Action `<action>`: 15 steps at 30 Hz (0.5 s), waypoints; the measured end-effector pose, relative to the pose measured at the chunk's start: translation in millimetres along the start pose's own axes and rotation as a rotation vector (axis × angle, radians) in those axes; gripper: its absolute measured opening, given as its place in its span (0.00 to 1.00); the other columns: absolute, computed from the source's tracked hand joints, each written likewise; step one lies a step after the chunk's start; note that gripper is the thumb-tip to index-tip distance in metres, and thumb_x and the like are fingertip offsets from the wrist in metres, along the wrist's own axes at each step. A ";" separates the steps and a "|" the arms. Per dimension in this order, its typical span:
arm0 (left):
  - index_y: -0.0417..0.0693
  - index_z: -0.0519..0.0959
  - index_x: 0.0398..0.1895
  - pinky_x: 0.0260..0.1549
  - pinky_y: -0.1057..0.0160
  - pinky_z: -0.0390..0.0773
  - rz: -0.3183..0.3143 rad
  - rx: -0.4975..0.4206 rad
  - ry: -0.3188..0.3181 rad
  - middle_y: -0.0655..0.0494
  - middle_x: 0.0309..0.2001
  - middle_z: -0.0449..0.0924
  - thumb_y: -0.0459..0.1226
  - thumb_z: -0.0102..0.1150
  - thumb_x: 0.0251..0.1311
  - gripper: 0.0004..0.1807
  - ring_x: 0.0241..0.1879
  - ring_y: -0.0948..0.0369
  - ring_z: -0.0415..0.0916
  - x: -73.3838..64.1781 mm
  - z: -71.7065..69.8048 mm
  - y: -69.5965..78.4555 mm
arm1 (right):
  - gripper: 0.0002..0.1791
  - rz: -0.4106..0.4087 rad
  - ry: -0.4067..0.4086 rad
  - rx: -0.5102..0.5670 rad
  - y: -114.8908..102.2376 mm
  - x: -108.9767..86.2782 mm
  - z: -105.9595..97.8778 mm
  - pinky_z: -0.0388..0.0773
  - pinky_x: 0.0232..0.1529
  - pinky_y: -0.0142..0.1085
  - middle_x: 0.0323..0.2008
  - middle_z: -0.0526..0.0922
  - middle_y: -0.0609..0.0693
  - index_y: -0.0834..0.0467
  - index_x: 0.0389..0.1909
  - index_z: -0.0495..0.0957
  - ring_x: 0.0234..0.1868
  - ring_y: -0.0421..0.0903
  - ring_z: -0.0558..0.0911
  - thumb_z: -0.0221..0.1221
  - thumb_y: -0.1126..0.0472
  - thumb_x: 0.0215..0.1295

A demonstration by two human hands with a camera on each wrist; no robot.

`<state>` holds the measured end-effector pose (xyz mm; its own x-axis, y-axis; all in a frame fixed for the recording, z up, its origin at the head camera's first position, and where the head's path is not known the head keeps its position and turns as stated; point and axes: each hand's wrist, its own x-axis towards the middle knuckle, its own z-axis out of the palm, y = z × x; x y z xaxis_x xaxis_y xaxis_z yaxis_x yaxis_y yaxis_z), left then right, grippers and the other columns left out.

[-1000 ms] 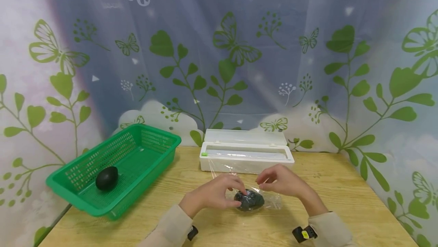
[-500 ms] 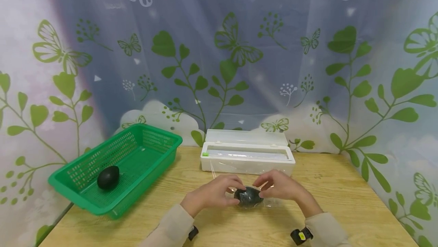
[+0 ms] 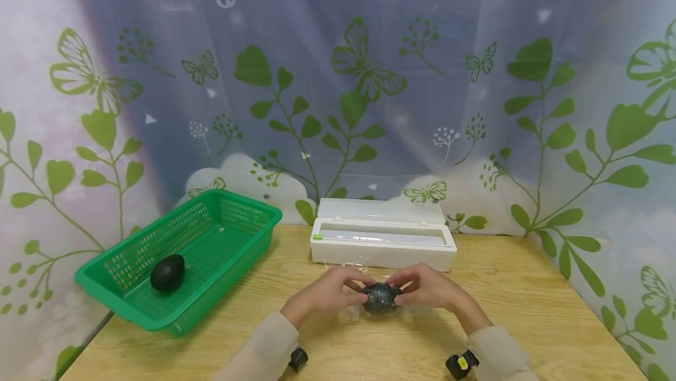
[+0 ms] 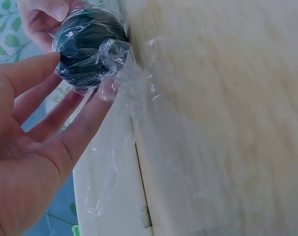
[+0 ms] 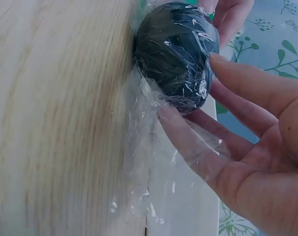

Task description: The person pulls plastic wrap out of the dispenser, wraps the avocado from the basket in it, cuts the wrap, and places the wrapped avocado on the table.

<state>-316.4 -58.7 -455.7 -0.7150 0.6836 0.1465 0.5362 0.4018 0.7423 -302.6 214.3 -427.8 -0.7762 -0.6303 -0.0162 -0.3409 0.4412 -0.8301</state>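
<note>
A dark avocado [image 3: 381, 299] in clear cling film lies between both hands, low over the wooden table in front of the wrap box. My left hand [image 3: 327, 293] holds its left end between thumb and fingers. From the other side my right hand [image 3: 432, 290] grips the right end the same way. Crinkled film [image 4: 117, 51] bunches at the end near the left fingers in the left wrist view. In the right wrist view, loose film [image 5: 141, 113] trails off the avocado, over the right fingers and towards the table.
Behind the hands stands a white cling film dispenser [image 3: 382, 256], its lid raised and a roll inside. A green plastic basket [image 3: 224, 281] at the left holds another dark avocado [image 3: 167, 273]. A patterned curtain [image 3: 338, 105] hangs behind the table [image 3: 538, 299].
My right hand has moved from the film above the avocado's right side onto its right end. The avocado has turned and now looks rounder. Loose film now shows near the left fingers.
</note>
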 end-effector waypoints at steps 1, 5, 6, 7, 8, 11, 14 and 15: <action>0.50 0.84 0.60 0.55 0.66 0.82 -0.007 -0.010 -0.007 0.53 0.58 0.84 0.35 0.66 0.68 0.18 0.53 0.54 0.87 0.5 -0.4 -0.5 | 0.22 -0.001 -0.001 -0.003 0.2 0.4 0.2 0.88 0.51 0.46 0.57 0.83 0.69 0.70 0.59 0.80 0.55 0.66 0.85 0.67 0.66 0.66; 0.47 0.85 0.58 0.53 0.69 0.84 -0.016 -0.073 -0.021 0.51 0.58 0.85 0.34 0.67 0.67 0.16 0.53 0.53 0.86 3.5 -1.4 -1.4 | 0.21 -0.016 -0.001 -0.016 0.7 1.6 1.2 0.88 0.50 0.44 0.55 0.84 0.68 0.69 0.58 0.81 0.54 0.64 0.85 0.68 0.65 0.66; 0.47 0.85 0.57 0.53 0.68 0.84 -0.015 -0.078 -0.022 0.51 0.58 0.85 0.34 0.67 0.66 0.16 0.54 0.53 0.85 4.0 -1.5 -1.5 | 0.21 -0.021 -0.006 -0.017 0.9 1.9 1.5 0.88 0.49 0.43 0.54 0.84 0.68 0.69 0.58 0.81 0.54 0.63 0.85 0.68 0.65 0.66; 0.46 0.85 0.56 0.53 0.68 0.83 -0.014 -0.087 -0.023 0.51 0.57 0.85 0.35 0.68 0.66 0.16 0.54 0.54 0.85 4.3 -1.7 -1.2 | 0.21 -0.022 -0.014 -0.014 1.2 2.2 1.7 0.88 0.47 0.42 0.54 0.85 0.68 0.68 0.58 0.81 0.53 0.62 0.85 0.67 0.65 0.66; 0.46 0.86 0.56 0.53 0.69 0.83 -0.015 -0.096 -0.022 0.51 0.57 0.86 0.35 0.69 0.65 0.16 0.54 0.55 0.84 4.4 -1.7 -0.9 | 0.20 -0.024 -0.024 -0.008 1.3 2.4 1.9 0.89 0.45 0.42 0.54 0.84 0.68 0.69 0.58 0.81 0.52 0.60 0.85 0.67 0.65 0.67; 0.46 0.86 0.54 0.46 0.68 0.86 -0.043 -0.132 -0.039 0.51 0.54 0.87 0.37 0.69 0.65 0.15 0.50 0.60 0.85 3.0 -2.2 1.1 | 0.18 -0.016 -0.061 -0.005 1.6 2.7 2.4 0.89 0.39 0.40 0.54 0.85 0.67 0.68 0.58 0.81 0.46 0.53 0.87 0.65 0.66 0.69; 0.47 0.87 0.52 0.36 0.66 0.87 -0.080 -0.169 -0.078 0.51 0.50 0.87 0.38 0.68 0.67 0.13 0.40 0.62 0.86 1.1 -3.3 2.7 | 0.18 -0.004 -0.117 -0.001 1.4 2.1 2.5 0.88 0.34 0.40 0.52 0.85 0.66 0.68 0.58 0.81 0.37 0.46 0.86 0.62 0.66 0.71; 0.47 0.87 0.52 0.33 0.65 0.87 -0.094 -0.180 -0.094 0.51 0.49 0.87 0.38 0.67 0.67 0.12 0.37 0.63 0.86 0.3 -3.7 3.4 | 0.17 0.000 -0.134 -0.003 1.2 1.8 2.4 0.87 0.33 0.39 0.52 0.86 0.66 0.68 0.59 0.80 0.35 0.45 0.85 0.61 0.66 0.72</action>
<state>-316.5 -59.4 -450.7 -0.7088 0.7052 0.0159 0.3746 0.3572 0.8556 -303.1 212.2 -430.2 -0.6985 -0.7098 -0.0910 -0.3423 0.4431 -0.8286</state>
